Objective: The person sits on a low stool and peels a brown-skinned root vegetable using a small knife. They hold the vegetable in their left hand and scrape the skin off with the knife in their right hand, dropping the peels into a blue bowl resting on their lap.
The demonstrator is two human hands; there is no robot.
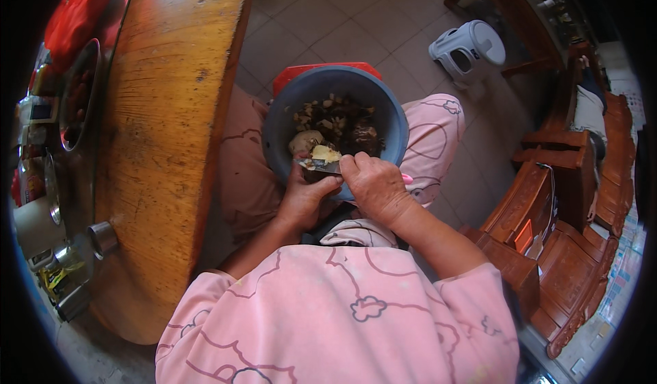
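A blue-grey round basin [277,107] stands between my knees, with brown peelings and chopped pale bits [333,119] in its bottom. Over its near side my right hand [374,184] grips a knife with a pink handle [407,179], its metal blade [323,165] pointing left. A partly peeled tuber or root piece [325,153], pale yellow where cut, rests against the blade. My left hand [308,191] holds the piece from below, thumb towards the blade; part of the piece is hidden. A larger light brown lump [306,141] and a dark brown one [365,133] lie in the basin.
A worn wooden table [159,127] runs along my left, bearing a metal cup [102,239], a round tray [79,94] and a red plastic bag [79,19]. Something red [372,69] shows behind the basin. At the right are a grey plastic stool [464,50] and carved wooden seating [569,261].
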